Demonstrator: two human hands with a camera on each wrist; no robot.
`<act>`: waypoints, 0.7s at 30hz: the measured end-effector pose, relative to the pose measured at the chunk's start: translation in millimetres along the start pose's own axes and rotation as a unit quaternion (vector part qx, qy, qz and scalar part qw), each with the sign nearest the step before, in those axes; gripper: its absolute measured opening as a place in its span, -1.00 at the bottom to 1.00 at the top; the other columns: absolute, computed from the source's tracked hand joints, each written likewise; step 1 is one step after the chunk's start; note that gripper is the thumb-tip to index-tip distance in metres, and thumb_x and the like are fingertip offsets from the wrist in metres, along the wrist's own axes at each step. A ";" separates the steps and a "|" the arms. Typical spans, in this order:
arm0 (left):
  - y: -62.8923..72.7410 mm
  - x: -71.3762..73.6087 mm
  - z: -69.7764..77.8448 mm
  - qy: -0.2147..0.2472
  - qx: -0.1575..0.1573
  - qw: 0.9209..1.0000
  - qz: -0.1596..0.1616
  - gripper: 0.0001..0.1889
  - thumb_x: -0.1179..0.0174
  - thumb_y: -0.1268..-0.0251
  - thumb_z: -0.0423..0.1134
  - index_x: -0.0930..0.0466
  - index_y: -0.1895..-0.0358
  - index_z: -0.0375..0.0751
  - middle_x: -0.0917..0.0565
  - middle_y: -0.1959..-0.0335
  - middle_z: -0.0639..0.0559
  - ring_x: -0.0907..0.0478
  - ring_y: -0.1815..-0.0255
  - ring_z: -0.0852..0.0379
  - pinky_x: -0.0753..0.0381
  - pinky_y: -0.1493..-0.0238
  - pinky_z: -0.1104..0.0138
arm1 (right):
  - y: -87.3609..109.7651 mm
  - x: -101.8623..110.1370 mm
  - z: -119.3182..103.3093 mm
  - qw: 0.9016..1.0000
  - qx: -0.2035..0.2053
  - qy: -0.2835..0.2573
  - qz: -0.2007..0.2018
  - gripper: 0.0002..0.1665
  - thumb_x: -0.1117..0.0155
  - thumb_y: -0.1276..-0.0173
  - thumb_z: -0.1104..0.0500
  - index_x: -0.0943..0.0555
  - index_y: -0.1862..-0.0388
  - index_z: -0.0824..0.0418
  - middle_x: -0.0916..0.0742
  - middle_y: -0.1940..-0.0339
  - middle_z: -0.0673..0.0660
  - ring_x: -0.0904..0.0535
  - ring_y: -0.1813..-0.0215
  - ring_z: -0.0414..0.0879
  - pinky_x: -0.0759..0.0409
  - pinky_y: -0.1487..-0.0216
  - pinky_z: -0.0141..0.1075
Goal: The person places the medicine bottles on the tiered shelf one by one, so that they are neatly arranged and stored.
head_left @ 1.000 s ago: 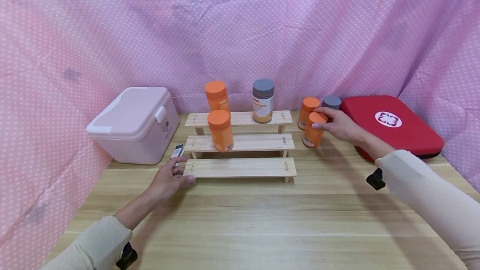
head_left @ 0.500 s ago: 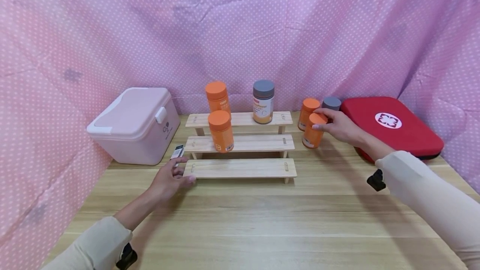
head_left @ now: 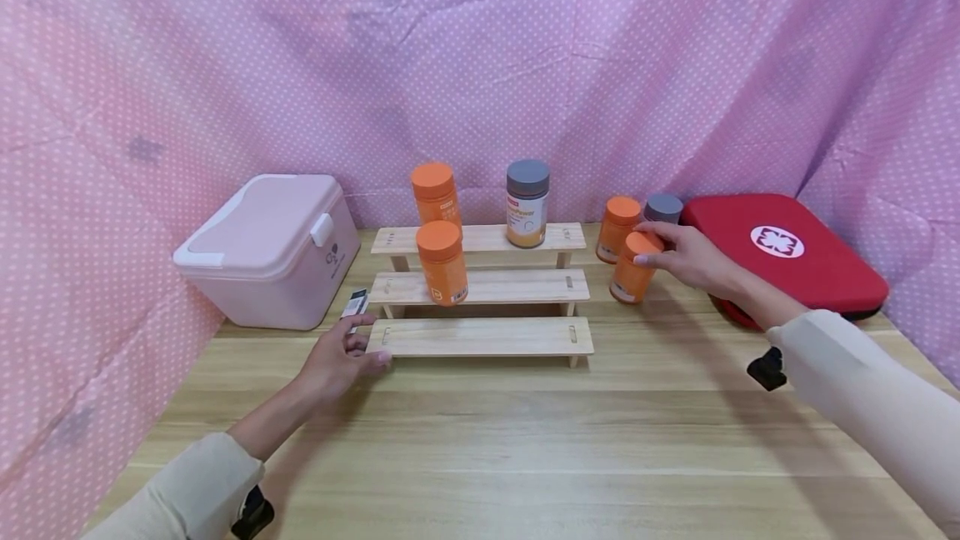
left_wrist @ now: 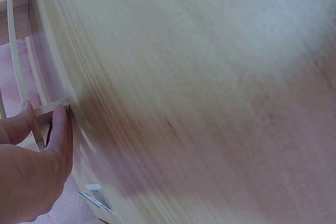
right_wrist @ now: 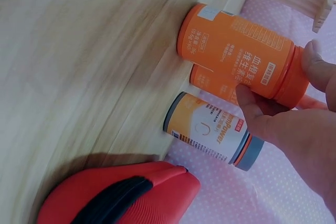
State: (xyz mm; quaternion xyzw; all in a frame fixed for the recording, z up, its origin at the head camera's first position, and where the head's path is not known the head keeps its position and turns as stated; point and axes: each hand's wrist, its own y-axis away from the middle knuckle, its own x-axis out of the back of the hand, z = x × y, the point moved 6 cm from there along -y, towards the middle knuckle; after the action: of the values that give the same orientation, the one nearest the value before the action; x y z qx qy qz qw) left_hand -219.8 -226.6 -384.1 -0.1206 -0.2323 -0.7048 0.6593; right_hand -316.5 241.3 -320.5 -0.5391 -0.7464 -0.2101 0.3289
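My right hand point(head_left: 686, 257) holds an orange supplement bottle point(head_left: 632, 273) by its lid, thumb on one side and fingers on the other. That bottle leans slightly, and its base is on or just above the table; I cannot tell which. Close behind it stand another orange bottle point(head_left: 617, 232) and a grey-lidded bottle point(right_wrist: 210, 129), partly hidden in the head view. My left hand point(head_left: 337, 361) pinches the left end of the lowest step of a three-tier wooden rack point(head_left: 480, 337). On the rack, an orange bottle point(head_left: 442, 265) stands on the middle step; another orange bottle point(head_left: 433, 190) and a grey-lidded one point(head_left: 527, 205) stand on top.
Left of the rack is a pink lidded box point(head_left: 270, 252), with a small printed packet point(head_left: 356, 303) lying between them. A red first-aid case point(head_left: 787, 248) lies at the right, beside my right forearm. A pink dotted curtain point(head_left: 480, 65) hangs behind the table point(head_left: 480, 448).
My right hand and the orange bottle in it have shifted slightly right and toward me, and the bottle tilts a little more. My left hand has stayed on the rack.
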 end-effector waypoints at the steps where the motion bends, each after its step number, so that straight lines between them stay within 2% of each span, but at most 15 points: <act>1: -0.3 0.0 -0.2 0.001 0.000 1.000 -0.001 -0.34 -0.32 -0.17 -0.42 -0.22 -0.33 -0.34 -0.39 0.36 -0.03 -0.29 0.45 0.20 -0.31 0.52 0.45 | 2.5 1.3 -0.3 1.000 -0.002 0.006 0.001 -0.31 -0.25 -0.38 0.04 -0.32 -0.39 0.29 -0.52 -0.20 0.35 -0.47 -0.12 0.18 -0.42 -0.17 0.05; 3: -0.4 0.1 -0.2 0.002 0.000 1.000 0.000 -0.33 -0.32 -0.17 -0.43 -0.21 -0.33 -0.34 -0.39 0.36 -0.02 -0.29 0.45 0.21 -0.31 0.52 0.45 | 8.1 4.7 -2.1 1.000 -0.001 0.019 0.006 -0.28 -0.25 -0.38 0.01 -0.31 -0.41 0.28 -0.53 -0.20 0.34 -0.47 -0.10 0.17 -0.43 -0.13 -0.02; 6: -0.1 -0.1 0.3 0.005 0.001 1.000 -0.001 -0.32 -0.32 -0.17 -0.43 -0.20 -0.34 -0.35 -0.41 0.35 -0.04 -0.31 0.45 0.21 -0.34 0.51 0.46 | 16.7 11.1 -7.8 0.999 0.011 0.032 0.014 -0.28 -0.26 -0.37 -0.01 -0.32 -0.41 0.26 -0.55 -0.17 0.33 -0.48 -0.07 0.14 -0.46 -0.06 -0.23; 10: 0.5 -0.6 1.1 0.005 -0.001 1.000 -0.004 -0.31 -0.32 -0.17 -0.42 -0.18 -0.35 -0.37 -0.43 0.33 -0.06 -0.36 0.42 0.19 -0.40 0.49 0.45 | 27.9 20.5 -18.7 0.998 0.031 0.035 0.041 -0.38 -0.31 -0.33 0.06 -0.43 -0.32 0.22 -0.62 -0.05 0.23 -0.50 0.01 -0.02 -0.44 0.10 -0.51; 16: 0.1 0.0 0.1 0.001 0.002 1.000 -0.002 -0.30 -0.32 -0.17 -0.41 -0.19 -0.35 -0.36 -0.44 0.31 -0.07 -0.39 0.39 0.17 -0.42 0.47 0.44 | 41.7 32.4 -37.4 0.996 0.053 0.032 0.063 -0.44 -0.36 -0.29 0.18 -0.48 -0.27 0.20 -0.66 0.05 0.17 -0.55 0.15 -0.31 -0.44 0.16 -0.58; 21: -0.9 0.2 -0.9 -0.008 -0.001 1.000 -0.001 -0.31 -0.32 -0.17 -0.42 -0.19 -0.35 -0.36 -0.43 0.30 -0.07 -0.36 0.39 0.17 -0.38 0.48 0.44 | 50.3 37.6 -50.1 0.996 0.058 0.027 0.060 -0.42 -0.37 -0.27 0.23 -0.48 -0.27 0.19 -0.67 0.03 0.19 -0.59 0.16 -0.36 -0.44 0.15 -0.60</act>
State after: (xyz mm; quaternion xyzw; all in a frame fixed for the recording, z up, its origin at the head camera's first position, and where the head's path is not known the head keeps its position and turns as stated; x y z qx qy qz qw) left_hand -220.6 -227.2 -385.0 -0.1263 -0.2373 -0.7048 0.6565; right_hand -263.4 249.5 -260.7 -0.5574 -0.7140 -0.1612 0.3917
